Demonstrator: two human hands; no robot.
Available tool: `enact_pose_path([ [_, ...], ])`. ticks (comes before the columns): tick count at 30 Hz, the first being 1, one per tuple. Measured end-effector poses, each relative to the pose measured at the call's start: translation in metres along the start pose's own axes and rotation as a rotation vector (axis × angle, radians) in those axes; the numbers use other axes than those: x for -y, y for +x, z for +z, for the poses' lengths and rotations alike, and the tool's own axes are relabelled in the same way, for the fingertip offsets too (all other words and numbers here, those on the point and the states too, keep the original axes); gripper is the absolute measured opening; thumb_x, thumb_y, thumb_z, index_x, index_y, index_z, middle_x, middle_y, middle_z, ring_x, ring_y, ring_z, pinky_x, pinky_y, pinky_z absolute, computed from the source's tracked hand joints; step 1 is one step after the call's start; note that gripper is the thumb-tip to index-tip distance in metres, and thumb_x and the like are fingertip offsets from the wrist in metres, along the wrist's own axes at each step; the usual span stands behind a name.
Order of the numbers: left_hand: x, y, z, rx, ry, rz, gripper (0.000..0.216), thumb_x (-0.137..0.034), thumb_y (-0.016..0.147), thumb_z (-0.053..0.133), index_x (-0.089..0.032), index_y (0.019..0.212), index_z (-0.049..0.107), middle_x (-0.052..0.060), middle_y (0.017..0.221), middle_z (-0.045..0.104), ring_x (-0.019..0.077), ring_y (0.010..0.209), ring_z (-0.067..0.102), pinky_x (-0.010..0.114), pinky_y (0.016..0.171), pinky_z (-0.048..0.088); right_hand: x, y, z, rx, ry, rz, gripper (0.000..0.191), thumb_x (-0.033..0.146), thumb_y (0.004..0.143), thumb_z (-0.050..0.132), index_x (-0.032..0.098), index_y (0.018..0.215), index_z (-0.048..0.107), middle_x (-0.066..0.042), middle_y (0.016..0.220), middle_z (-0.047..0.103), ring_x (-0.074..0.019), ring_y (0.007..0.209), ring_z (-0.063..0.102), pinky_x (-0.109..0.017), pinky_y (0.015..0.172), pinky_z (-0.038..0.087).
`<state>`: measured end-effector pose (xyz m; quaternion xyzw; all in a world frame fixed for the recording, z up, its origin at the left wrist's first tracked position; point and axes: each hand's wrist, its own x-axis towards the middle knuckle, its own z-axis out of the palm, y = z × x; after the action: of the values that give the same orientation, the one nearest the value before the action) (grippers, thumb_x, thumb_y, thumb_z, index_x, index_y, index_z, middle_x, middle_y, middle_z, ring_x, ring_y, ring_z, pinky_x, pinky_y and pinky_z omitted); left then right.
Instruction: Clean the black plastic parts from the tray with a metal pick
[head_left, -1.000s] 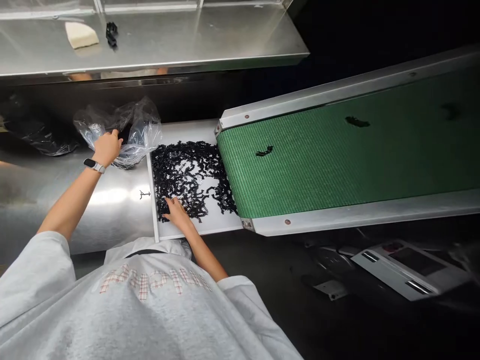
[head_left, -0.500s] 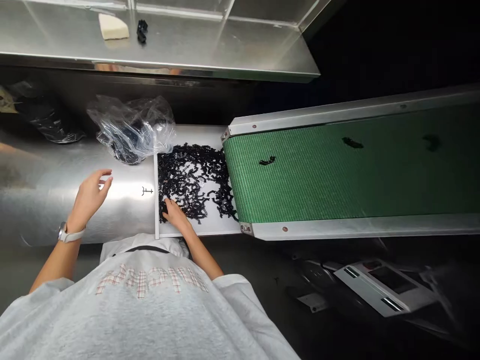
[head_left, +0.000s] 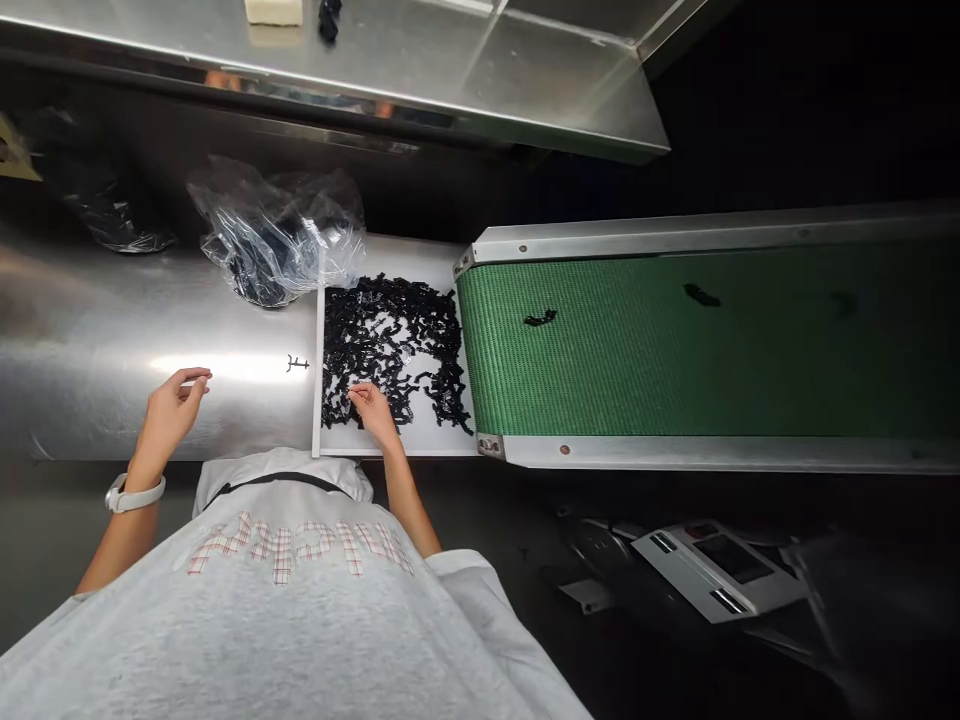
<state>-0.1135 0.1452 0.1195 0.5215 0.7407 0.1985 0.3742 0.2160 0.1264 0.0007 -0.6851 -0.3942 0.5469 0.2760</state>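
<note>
My right hand (head_left: 374, 412) is over the heap of small black plastic parts (head_left: 431, 305) in the white tray (head_left: 442, 440). Its thumb and fingertips are pinched together, and I cannot make out what is between them. Off to the left, above the metal table, hovers my left hand (head_left: 171, 412) with a watch on the wrist. Thumb and forefinger meet at the tips there; anything held is too small to see. A few thin dark pieces (head_left: 297, 364) lie on the table between that hand and the tray.
A green conveyor belt (head_left: 600, 380) adjoins the tray on the right, carrying a few black parts (head_left: 701, 295). Behind the tray's left corner sits a clear plastic bag (head_left: 277, 235) with dark contents. A metal shelf (head_left: 450, 60) overhangs the back, bearing a pale block (head_left: 274, 11).
My right hand has lifted from the tray's left edge and shifted right over the parts. My left thumb and forefinger, apart before, have come together. The camera view has tilted slightly.
</note>
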Motion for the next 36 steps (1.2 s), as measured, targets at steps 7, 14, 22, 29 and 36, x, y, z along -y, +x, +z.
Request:
enact_pose_path([
  [7,-0.027,-0.005,0.051,0.266,-0.189,0.181,0.042,-0.053,0.090,0.052,-0.020,0.110,0.066,0.013,0.115,0.076,0.0278,0.100,0.076,0.037,0.084,0.056,0.009,-0.015,-0.009,-0.143,0.275,-0.062,0.035,0.039,0.098,0.063,0.018,0.126,0.062,-0.009,0.125,0.066,-0.0217,0.105,0.068,-0.043,0.089,0.060],
  [14,-0.054,-0.016,0.135,0.522,-0.334,0.306,0.031,-0.041,0.090,0.059,-0.020,0.111,0.067,0.011,0.117,0.075,0.0228,0.097,0.073,0.037,0.088,0.058,0.027,-0.019,-0.006,-0.238,0.306,-0.168,0.033,0.037,0.097,0.064,0.018,0.124,0.063,-0.009,0.126,0.066,-0.0222,0.107,0.067,-0.044,0.091,0.060],
  [22,-0.060,-0.007,0.177,0.670,-0.403,0.240,0.027,-0.033,0.094,0.067,-0.014,0.114,0.065,0.009,0.115,0.070,0.0193,0.094,0.069,0.040,0.085,0.059,0.029,-0.030,0.002,-0.217,0.335,-0.177,0.033,0.037,0.097,0.065,0.017,0.124,0.063,-0.009,0.124,0.067,-0.0217,0.106,0.068,-0.043,0.090,0.060],
  [29,-0.053,-0.009,0.161,0.754,-0.579,0.106,0.035,-0.047,0.086,0.074,-0.015,0.096,0.066,0.005,0.093,0.072,0.0175,0.083,0.070,0.035,0.082,0.056,0.030,-0.039,0.010,-0.185,0.414,-0.135,0.032,0.038,0.098,0.064,0.017,0.122,0.063,-0.008,0.120,0.068,-0.0199,0.100,0.069,-0.040,0.085,0.061],
  [36,-0.054,-0.017,0.147,0.715,-0.778,-0.036,0.046,-0.061,0.077,0.075,-0.020,0.095,0.061,0.008,0.115,0.073,0.0205,0.102,0.071,0.036,0.095,0.052,0.039,-0.036,0.011,-0.239,0.420,-0.112,0.034,0.038,0.098,0.064,0.018,0.124,0.062,-0.009,0.124,0.066,-0.0214,0.105,0.068,-0.042,0.089,0.061],
])
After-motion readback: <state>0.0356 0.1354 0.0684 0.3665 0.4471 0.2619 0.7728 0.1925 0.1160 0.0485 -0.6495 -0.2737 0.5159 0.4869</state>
